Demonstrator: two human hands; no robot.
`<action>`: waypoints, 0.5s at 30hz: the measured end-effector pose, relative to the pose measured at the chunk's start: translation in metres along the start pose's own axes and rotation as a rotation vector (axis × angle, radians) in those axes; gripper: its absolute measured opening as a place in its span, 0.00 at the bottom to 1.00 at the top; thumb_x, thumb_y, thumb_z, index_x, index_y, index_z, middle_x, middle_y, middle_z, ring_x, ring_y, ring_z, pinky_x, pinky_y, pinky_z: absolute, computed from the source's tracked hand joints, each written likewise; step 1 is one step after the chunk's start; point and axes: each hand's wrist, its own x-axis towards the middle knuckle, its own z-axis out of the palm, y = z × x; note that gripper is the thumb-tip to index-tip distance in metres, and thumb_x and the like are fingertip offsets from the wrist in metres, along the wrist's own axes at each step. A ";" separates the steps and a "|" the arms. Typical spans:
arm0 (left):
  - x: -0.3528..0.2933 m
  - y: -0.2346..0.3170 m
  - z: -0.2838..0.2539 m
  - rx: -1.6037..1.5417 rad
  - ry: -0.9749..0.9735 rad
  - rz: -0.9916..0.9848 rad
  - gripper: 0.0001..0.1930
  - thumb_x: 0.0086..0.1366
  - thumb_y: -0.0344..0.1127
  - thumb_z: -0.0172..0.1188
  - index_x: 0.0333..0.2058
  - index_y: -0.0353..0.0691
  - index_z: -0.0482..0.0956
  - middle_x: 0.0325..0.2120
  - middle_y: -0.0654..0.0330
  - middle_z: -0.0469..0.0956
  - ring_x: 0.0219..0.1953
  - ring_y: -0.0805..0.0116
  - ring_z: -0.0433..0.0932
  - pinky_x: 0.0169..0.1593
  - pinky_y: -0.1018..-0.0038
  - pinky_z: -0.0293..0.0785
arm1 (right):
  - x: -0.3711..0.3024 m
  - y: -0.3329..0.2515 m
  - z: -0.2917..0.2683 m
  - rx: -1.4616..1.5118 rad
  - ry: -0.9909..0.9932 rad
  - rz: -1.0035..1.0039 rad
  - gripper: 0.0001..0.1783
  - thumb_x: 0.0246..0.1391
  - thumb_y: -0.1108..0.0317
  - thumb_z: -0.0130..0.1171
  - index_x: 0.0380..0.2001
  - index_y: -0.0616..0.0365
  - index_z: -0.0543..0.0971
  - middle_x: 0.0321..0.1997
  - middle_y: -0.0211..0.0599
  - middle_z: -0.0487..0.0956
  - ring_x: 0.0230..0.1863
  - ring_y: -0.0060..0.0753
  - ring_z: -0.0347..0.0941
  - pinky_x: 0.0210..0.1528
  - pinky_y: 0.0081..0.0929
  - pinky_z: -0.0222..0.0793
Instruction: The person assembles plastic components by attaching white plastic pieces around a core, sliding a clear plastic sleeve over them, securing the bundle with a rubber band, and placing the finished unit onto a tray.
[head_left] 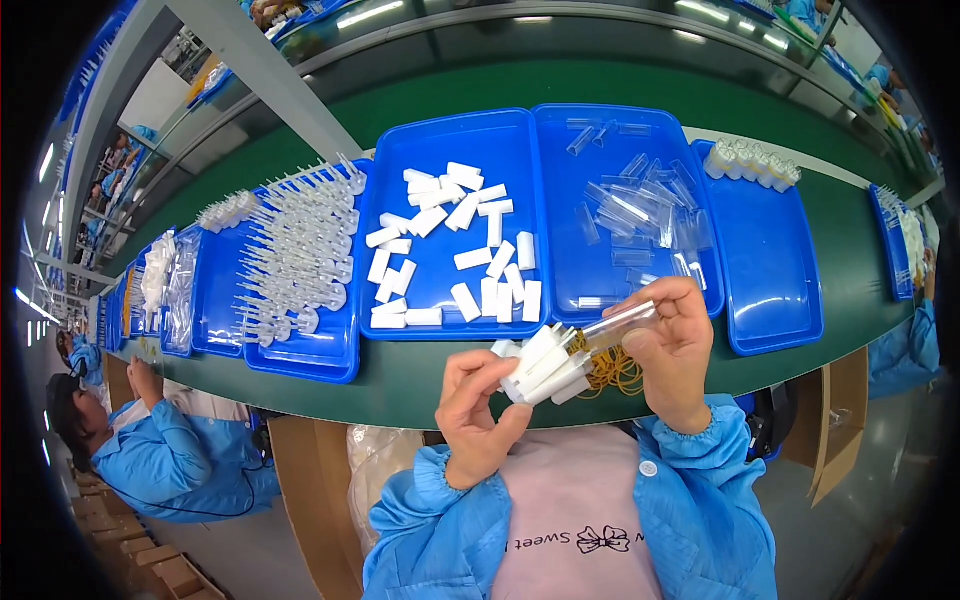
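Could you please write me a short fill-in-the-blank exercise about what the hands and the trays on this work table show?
1. The left hand holds a bunch of small ____ plastic bottles.
2. The right hand holds a clear tube, and the other clear tubes lie in a ____ tray.
3. The yellow rubber bands lie on the ____ table surface.

Missing words: white; blue; green

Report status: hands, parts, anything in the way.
Left hand gripping bundle of white pieces. Right hand pinching clear tube at the bundle. Rubber bands lie beneath. Nothing blocking.
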 end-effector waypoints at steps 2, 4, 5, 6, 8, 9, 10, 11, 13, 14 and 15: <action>0.001 0.002 0.001 0.032 -0.004 0.011 0.23 0.44 0.21 0.64 0.44 0.32 0.79 0.42 0.56 0.67 0.43 0.68 0.70 0.47 0.76 0.69 | 0.002 -0.002 0.000 0.018 0.013 0.011 0.21 0.50 0.76 0.63 0.45 0.62 0.66 0.40 0.37 0.74 0.43 0.26 0.73 0.48 0.22 0.70; 0.000 0.001 0.000 0.065 0.004 0.033 0.23 0.43 0.22 0.64 0.43 0.32 0.79 0.42 0.56 0.67 0.42 0.67 0.70 0.47 0.75 0.69 | 0.003 -0.005 0.002 0.080 0.000 0.128 0.21 0.50 0.75 0.64 0.45 0.62 0.66 0.40 0.36 0.74 0.42 0.24 0.73 0.47 0.21 0.70; -0.001 0.001 0.000 0.100 0.015 0.050 0.22 0.42 0.22 0.65 0.42 0.32 0.80 0.41 0.55 0.68 0.42 0.66 0.70 0.47 0.74 0.69 | 0.003 -0.005 0.001 0.078 -0.003 0.121 0.21 0.50 0.75 0.64 0.45 0.62 0.66 0.40 0.36 0.74 0.42 0.24 0.73 0.47 0.21 0.70; 0.000 0.002 0.001 0.091 0.033 0.041 0.23 0.41 0.23 0.65 0.41 0.33 0.80 0.40 0.56 0.69 0.42 0.65 0.70 0.47 0.73 0.68 | 0.004 -0.004 0.001 0.073 -0.005 0.120 0.21 0.51 0.75 0.64 0.45 0.62 0.66 0.40 0.36 0.74 0.42 0.24 0.73 0.47 0.21 0.70; -0.001 0.001 0.001 0.100 0.031 0.051 0.23 0.41 0.23 0.65 0.41 0.33 0.80 0.40 0.56 0.69 0.42 0.65 0.70 0.47 0.73 0.68 | 0.003 -0.003 0.001 0.057 0.000 0.090 0.21 0.51 0.75 0.64 0.45 0.62 0.66 0.39 0.36 0.74 0.42 0.23 0.73 0.47 0.20 0.70; -0.001 0.001 0.001 0.111 0.029 0.054 0.23 0.41 0.23 0.66 0.41 0.33 0.80 0.40 0.56 0.69 0.42 0.65 0.70 0.47 0.73 0.68 | 0.003 -0.002 0.001 0.057 -0.002 0.085 0.21 0.51 0.75 0.64 0.45 0.62 0.66 0.39 0.36 0.74 0.42 0.23 0.73 0.47 0.20 0.70; -0.001 0.002 0.002 0.112 0.028 0.060 0.23 0.41 0.23 0.66 0.41 0.33 0.80 0.40 0.56 0.69 0.42 0.65 0.70 0.47 0.73 0.68 | 0.003 -0.003 0.001 0.053 0.013 0.066 0.21 0.51 0.75 0.64 0.45 0.62 0.66 0.39 0.36 0.74 0.42 0.23 0.73 0.47 0.20 0.70; -0.001 0.003 0.002 0.117 0.027 0.062 0.22 0.41 0.23 0.66 0.41 0.33 0.80 0.40 0.56 0.69 0.42 0.65 0.70 0.47 0.73 0.68 | 0.002 -0.003 0.000 0.050 0.028 0.047 0.21 0.51 0.75 0.64 0.45 0.61 0.66 0.39 0.36 0.74 0.42 0.23 0.73 0.47 0.20 0.70; -0.002 0.004 0.002 0.123 0.026 0.066 0.22 0.41 0.23 0.66 0.41 0.33 0.80 0.39 0.56 0.69 0.42 0.65 0.70 0.47 0.73 0.68 | 0.003 -0.005 0.000 0.066 -0.005 0.091 0.20 0.51 0.75 0.64 0.44 0.62 0.66 0.39 0.36 0.74 0.42 0.23 0.73 0.47 0.21 0.70; -0.002 0.004 0.003 0.125 0.024 0.067 0.22 0.41 0.23 0.66 0.41 0.33 0.80 0.39 0.56 0.69 0.42 0.65 0.70 0.47 0.73 0.68 | 0.003 -0.005 0.001 0.080 -0.036 0.141 0.20 0.51 0.75 0.64 0.44 0.62 0.66 0.39 0.37 0.75 0.43 0.24 0.73 0.47 0.21 0.70; -0.001 0.004 0.003 0.128 0.024 0.069 0.22 0.41 0.23 0.66 0.41 0.33 0.81 0.39 0.56 0.70 0.42 0.65 0.70 0.47 0.73 0.68 | 0.003 -0.004 0.001 0.081 -0.037 0.138 0.20 0.51 0.75 0.64 0.44 0.62 0.66 0.39 0.37 0.75 0.43 0.24 0.73 0.47 0.21 0.70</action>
